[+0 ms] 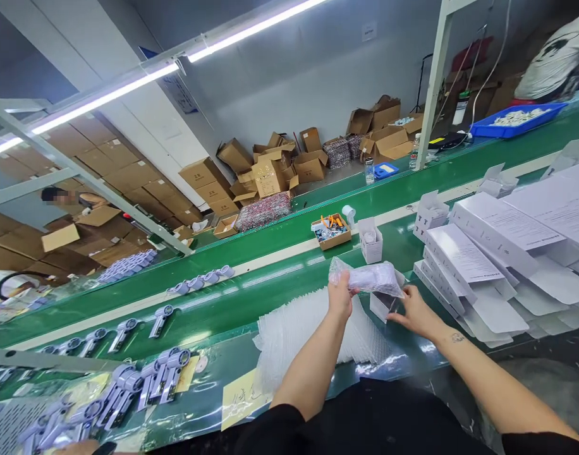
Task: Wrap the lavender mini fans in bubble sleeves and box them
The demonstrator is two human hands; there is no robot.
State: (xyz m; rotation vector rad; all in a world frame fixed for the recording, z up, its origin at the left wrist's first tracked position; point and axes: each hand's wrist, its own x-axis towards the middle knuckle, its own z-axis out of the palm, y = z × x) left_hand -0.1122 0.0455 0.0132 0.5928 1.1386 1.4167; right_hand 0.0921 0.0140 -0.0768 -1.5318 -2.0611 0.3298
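My left hand (341, 294) is closed on one end of a lilac item wrapped in a clear bubble bag (370, 278), held above the green bench. My right hand (413, 309) reaches under the bag's other end, fingers spread next to a small open white box (382, 303). A pile of clear bubble bags (299, 335) lies just below my left forearm.
Stacks of flat white cartons (479, 259) fill the right. An upright white box (371, 240) and a small parts carton (331, 230) stand beyond. Lilac handheld devices (161, 376) lie at left and on the green conveyor (270, 253). Other people work at far left and top right.
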